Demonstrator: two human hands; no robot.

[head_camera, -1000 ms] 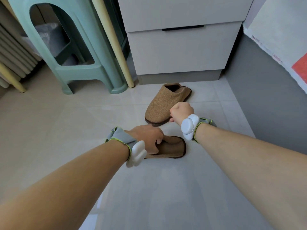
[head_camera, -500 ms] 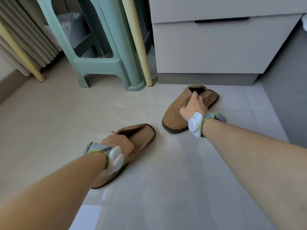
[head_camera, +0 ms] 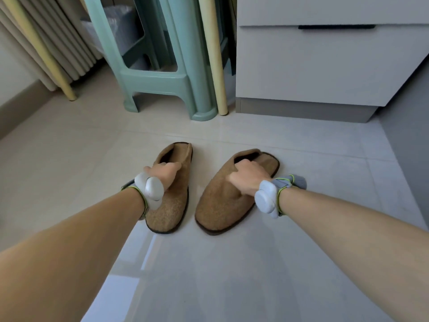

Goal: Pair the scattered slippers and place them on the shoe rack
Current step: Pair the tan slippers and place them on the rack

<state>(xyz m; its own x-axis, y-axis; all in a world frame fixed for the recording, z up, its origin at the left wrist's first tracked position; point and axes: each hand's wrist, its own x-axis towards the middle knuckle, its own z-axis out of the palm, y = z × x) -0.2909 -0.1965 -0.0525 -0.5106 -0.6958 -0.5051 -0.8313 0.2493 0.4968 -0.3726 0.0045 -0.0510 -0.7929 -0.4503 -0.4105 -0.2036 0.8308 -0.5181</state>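
Two tan felt slippers with dark soles lie side by side on the pale tiled floor, toes toward me. My left hand grips the upper of the left slipper, fingers tucked into its opening. Over the right slipper, my right hand is closed on the upper near its opening, fingertips inside. Both wrists wear white devices on grey straps. No shoe rack is in view.
A mint-green plastic stool stands behind the slippers, with a pale yellow pole beside it. A grey drawer cabinet fills the back right. Pleated curtain hangs at the left. A grey wall borders the right.
My left hand turned its slipper from sideways to toe-toward-me and brought it next to the other. My right hand moved onto the right slipper and closed on its upper.
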